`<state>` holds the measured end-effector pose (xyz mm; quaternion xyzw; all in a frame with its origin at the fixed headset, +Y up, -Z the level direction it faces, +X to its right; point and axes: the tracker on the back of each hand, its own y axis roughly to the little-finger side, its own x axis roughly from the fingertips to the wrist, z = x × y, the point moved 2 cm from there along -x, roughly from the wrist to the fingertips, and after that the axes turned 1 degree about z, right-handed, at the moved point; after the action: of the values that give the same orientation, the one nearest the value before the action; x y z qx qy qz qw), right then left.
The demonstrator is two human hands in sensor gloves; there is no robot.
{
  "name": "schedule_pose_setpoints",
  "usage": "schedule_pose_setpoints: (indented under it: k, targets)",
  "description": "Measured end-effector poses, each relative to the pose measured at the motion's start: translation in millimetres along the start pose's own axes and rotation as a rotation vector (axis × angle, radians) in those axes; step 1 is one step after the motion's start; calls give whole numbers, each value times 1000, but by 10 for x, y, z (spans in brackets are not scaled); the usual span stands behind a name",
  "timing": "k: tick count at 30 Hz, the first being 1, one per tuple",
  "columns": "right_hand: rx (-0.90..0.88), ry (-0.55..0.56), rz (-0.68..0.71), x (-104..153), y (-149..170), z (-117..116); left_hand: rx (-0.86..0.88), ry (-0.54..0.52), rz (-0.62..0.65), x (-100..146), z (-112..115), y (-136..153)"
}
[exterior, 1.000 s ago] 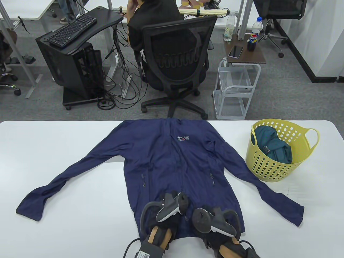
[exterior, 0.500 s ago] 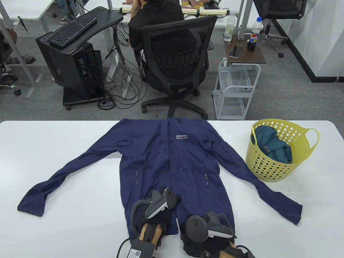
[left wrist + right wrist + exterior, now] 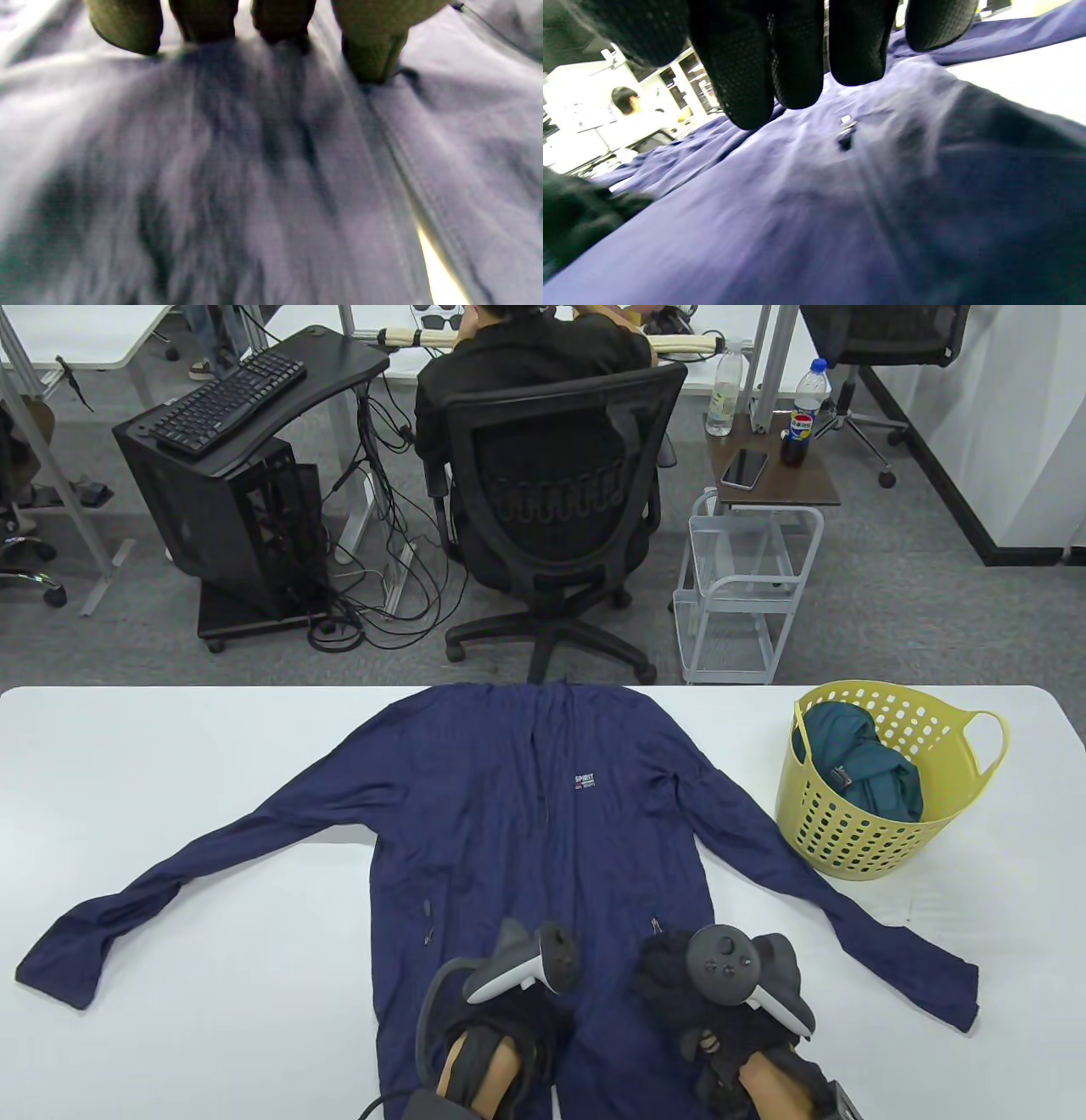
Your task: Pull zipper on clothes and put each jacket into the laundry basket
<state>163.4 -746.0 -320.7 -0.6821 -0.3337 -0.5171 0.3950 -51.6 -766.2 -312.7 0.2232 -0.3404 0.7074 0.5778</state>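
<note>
- Table view: a navy jacket [image 3: 526,831] lies spread front-up on the white table [image 3: 170,746], both sleeves stretched out to the sides, collar at the far edge and hem running off the near edge.
- Near its right sleeve stands the yellow laundry basket [image 3: 865,831], holding a teal jacket [image 3: 865,772].
- The left hand [image 3: 509,1010] rests on the lower left front panel of the navy jacket, the right hand [image 3: 713,1010] on the lower right panel; trackers cover the backs of both, so the fingers are hidden from above.
- Beyond the table, a person [image 3: 526,364] sits in a black office chair [image 3: 551,500] with their back to the camera.
- Left wrist view: four gloved fingertips [image 3: 373,63] come down onto the navy fabric, pressing it flat just beside the zipper line [image 3: 415,195]. They look fairly straight, with nothing pinched between them, so the hand is flat and relaxed.
- A bright sliver of table shows through the parted front low on the right.
- Right wrist view: the gloved fingers [image 3: 746,72] hang extended just above the fabric, clasping nothing.
- A small metal zipper pull [image 3: 846,127] lies on the fabric just beyond them, apart from the fingertips.
</note>
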Motion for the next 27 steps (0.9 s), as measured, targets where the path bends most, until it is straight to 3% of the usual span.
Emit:
schedule_pose_setpoints:
  k: [3,5,7,9,11,13,17,19,23,27]
  targets:
    - [-11,52,-64,-3,139,74,11,-11,-21,3,-50,18]
    - [-24,108,-128,11,258,166,143,-41,9,4,-173,189]
    - [-41,161,-225,46,428,287,317,-184,-48,87,-410,547]
    - [-34,203,-310,88,598,392,397,-353,-197,168,-612,958]
    - [-9,246,-399,139,780,495,425,-472,-343,218,-752,1383]
    - [-9,274,-477,190,953,563,455,-527,-480,210,-833,1850]
    - [-96,316,-584,237,1227,558,569,-544,-544,-12,-755,2667]
    - [-73,295,-616,222,1279,528,583,-524,-621,-99,-661,2928]
    - [-41,258,-663,179,1360,462,496,-435,-731,-223,-523,3256]
    - [-27,188,-696,122,1426,370,573,-362,-742,-323,-398,3437]
